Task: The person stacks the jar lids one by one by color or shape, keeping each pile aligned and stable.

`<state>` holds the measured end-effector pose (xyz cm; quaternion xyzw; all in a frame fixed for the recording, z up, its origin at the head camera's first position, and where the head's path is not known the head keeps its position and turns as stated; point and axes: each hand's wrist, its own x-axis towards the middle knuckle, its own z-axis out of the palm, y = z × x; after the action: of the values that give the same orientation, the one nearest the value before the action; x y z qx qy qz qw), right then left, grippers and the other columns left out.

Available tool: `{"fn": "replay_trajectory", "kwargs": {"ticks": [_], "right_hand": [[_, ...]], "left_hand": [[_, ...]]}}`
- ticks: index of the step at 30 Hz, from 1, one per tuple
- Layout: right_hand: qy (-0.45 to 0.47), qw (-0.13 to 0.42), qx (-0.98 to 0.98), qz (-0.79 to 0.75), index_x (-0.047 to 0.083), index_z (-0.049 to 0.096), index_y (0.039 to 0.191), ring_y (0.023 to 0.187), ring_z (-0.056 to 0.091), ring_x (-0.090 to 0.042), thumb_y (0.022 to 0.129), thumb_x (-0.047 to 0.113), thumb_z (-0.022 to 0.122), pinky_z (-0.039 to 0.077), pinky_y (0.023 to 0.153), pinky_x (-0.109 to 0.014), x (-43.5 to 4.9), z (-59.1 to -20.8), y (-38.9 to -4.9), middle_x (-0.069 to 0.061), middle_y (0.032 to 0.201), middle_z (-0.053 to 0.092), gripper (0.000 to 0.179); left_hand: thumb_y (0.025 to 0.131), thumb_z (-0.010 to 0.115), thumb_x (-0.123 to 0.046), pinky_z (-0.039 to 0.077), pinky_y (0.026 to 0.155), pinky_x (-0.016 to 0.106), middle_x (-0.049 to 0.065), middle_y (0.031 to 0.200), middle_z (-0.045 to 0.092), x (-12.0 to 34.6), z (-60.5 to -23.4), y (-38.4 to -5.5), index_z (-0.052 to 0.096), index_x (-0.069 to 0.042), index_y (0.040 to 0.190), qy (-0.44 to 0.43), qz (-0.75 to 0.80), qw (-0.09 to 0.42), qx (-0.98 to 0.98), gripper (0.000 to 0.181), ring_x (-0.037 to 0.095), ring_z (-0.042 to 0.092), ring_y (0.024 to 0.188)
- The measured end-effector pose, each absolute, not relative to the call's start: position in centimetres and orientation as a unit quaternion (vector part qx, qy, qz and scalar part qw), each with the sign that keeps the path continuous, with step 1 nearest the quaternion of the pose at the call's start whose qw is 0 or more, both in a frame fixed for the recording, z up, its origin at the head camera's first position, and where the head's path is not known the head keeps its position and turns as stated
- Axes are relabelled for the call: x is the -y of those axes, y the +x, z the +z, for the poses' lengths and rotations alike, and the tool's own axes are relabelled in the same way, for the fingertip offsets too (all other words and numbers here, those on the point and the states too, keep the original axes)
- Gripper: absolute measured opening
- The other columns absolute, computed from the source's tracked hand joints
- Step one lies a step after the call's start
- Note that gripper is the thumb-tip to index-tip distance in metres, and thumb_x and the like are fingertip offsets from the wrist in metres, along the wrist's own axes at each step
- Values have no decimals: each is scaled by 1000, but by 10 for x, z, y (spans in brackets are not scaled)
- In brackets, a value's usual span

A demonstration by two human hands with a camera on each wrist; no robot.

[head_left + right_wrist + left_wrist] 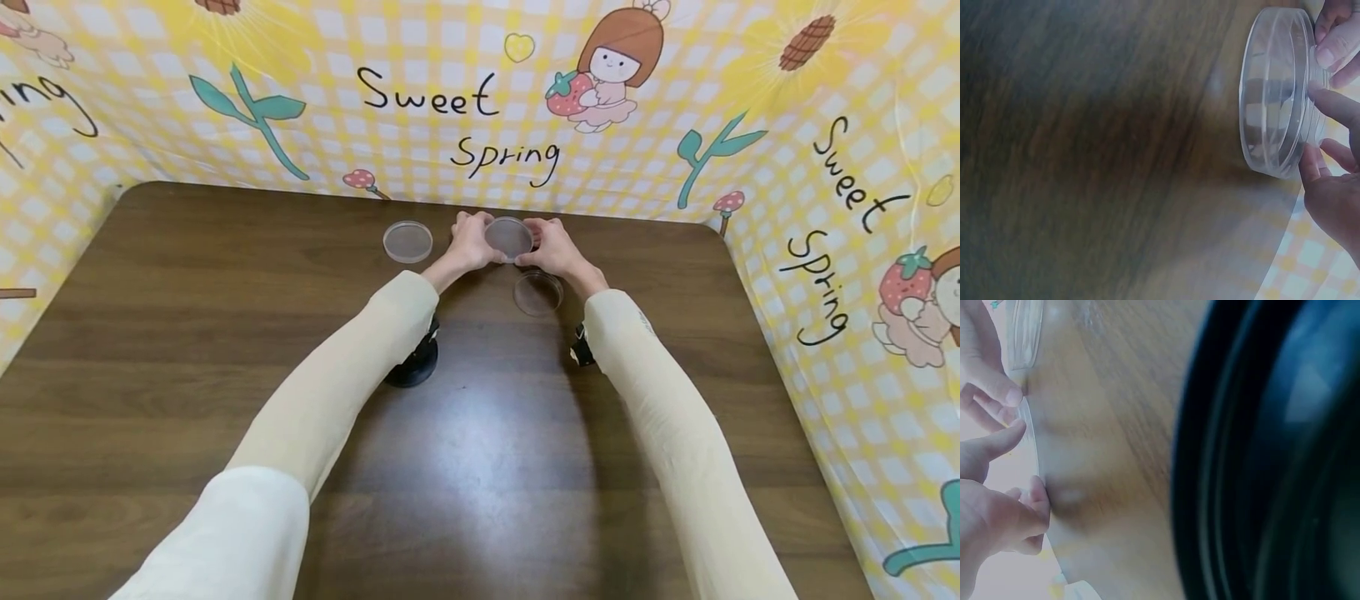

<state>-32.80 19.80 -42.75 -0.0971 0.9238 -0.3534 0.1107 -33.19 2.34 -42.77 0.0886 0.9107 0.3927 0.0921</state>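
Note:
Near the table's back edge, my left hand (472,242) and right hand (553,248) hold a clear round petri dish (508,238) between them, pinching it from opposite sides. Just nearer than the right hand lies another clear petri dish (537,294); the right wrist view shows its double transparent wall (1272,94) close to the fingers. To the left of my left hand sits a third clear petri dish (407,242). The left wrist view catches both hands at its left border, where the held dish is mostly washed out.
Under the left forearm is a black round object (416,365), partly hidden by the sleeve. The brown wooden table (187,358) ends at a yellow checked cloth (322,150) along the back and sides. A black rounded shape (1235,450) fills much of the left wrist view.

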Motion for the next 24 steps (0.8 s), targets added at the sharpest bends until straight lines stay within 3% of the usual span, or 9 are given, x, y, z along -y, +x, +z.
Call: {"fn": "replay_trajectory", "kwargs": {"ticks": [5, 13, 24], "right_hand": [[-91, 102, -915, -379, -7, 38, 143, 117, 50, -33, 82, 5, 76, 42, 98, -38, -197, -425, -329, -24, 130, 48, 73], [-81, 125, -894, -422, -8, 29, 146, 120, 49, -34, 83, -1, 72, 44, 98, -36, -186, -417, -321, -26, 135, 46, 77], [-75, 124, -879, -455, -10, 32, 144, 121, 50, -35, 81, -4, 73, 44, 97, -40, -184, -406, -305, -27, 134, 49, 75]], "left_hand": [[77, 82, -15, 36, 100, 40, 20, 134, 39, -21, -425, -332, 48, 0, 137, 84, 401, 92, -907, 70, 35, 35, 120], [75, 84, -13, 36, 100, 37, 18, 126, 43, -11, -421, -326, 49, 0, 135, 76, 412, 92, -903, 71, 32, 36, 120], [74, 85, -16, 37, 95, 38, 19, 120, 47, -3, -414, -315, 51, 2, 130, 118, 405, 79, -903, 68, 29, 41, 111]]}}
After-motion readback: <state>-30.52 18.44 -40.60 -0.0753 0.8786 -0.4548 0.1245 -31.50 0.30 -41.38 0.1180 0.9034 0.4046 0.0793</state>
